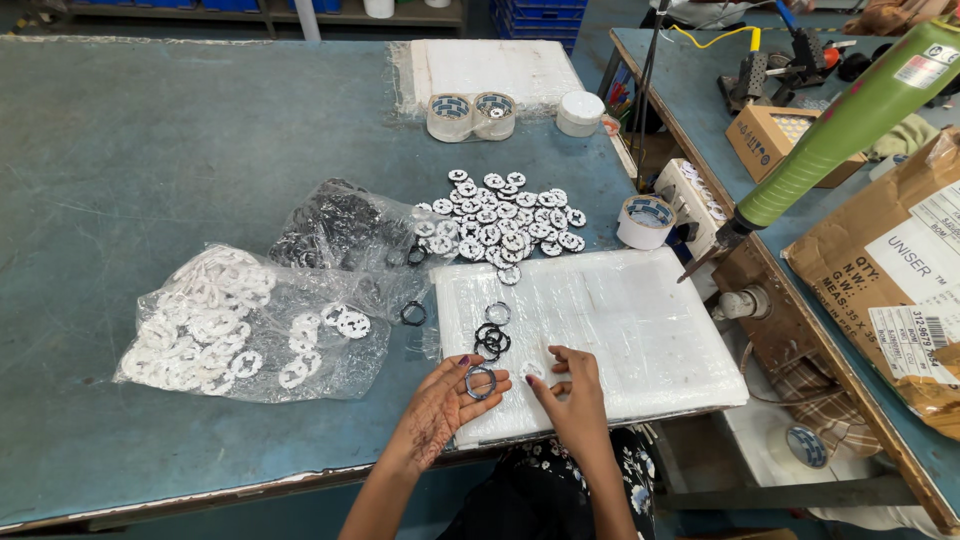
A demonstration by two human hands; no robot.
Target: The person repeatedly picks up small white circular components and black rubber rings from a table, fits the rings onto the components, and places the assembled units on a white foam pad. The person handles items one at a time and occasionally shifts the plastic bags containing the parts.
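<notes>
My left hand [440, 408] lies palm up at the near edge of a white foam sheet [620, 330] and holds a black ring [480, 381] on its fingertips. My right hand [572, 392] rests on the foam beside it, fingers pinched on a small white ring [533, 372]. Several loose black rings [492, 338] lie on the foam just beyond my hands. A heap of assembled white-and-black round parts [500, 220] sits on the table behind the foam.
Clear bags of white rings [215, 325] and black rings [335, 225] lie to the left on the blue-green table [150, 150]. Tape rolls [470, 116] and another roll [645, 221] stand near. A green hanging screwdriver [840, 125] and cardboard boxes [890, 270] are at right.
</notes>
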